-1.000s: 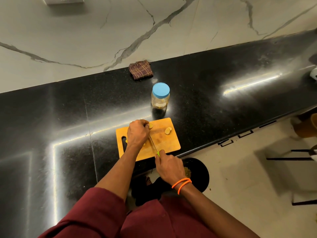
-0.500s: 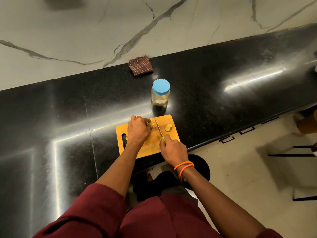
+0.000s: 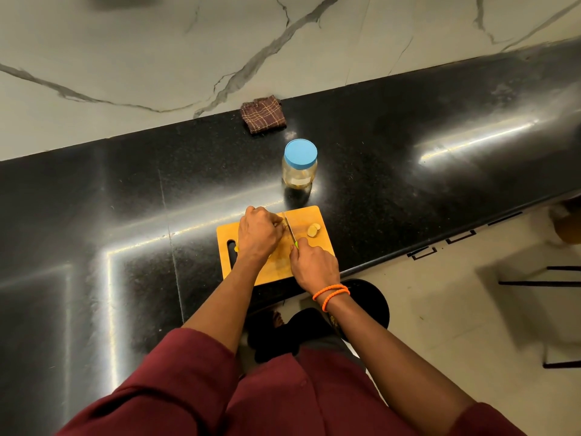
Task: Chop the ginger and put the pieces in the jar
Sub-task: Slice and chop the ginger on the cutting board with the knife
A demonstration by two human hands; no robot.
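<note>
A wooden cutting board point(image 3: 317, 215) lies at the front edge of the black counter point(image 3: 393, 152). My left hand point(image 3: 258, 232) is curled over a piece of ginger near the board's far edge; the ginger is almost fully hidden under my fingers. My right hand point(image 3: 312, 265) grips a green-handled knife point(image 3: 290, 228), whose blade stands right beside my left fingertips. A few cut ginger slices point(image 3: 313, 230) lie on the board's right side. Behind the board stands a clear jar point(image 3: 299, 171) with a blue lid screwed on.
A folded brown checked cloth point(image 3: 263, 114) lies against the marble wall behind the jar. A black round stool point(image 3: 371, 303) stands under the counter edge by my right forearm. Dark chair legs point(image 3: 540, 278) are on the floor at right.
My right hand moved forward onto the board, bringing the knife from near the front edge up against the ginger under my left fingers. The left hand stayed in place.
</note>
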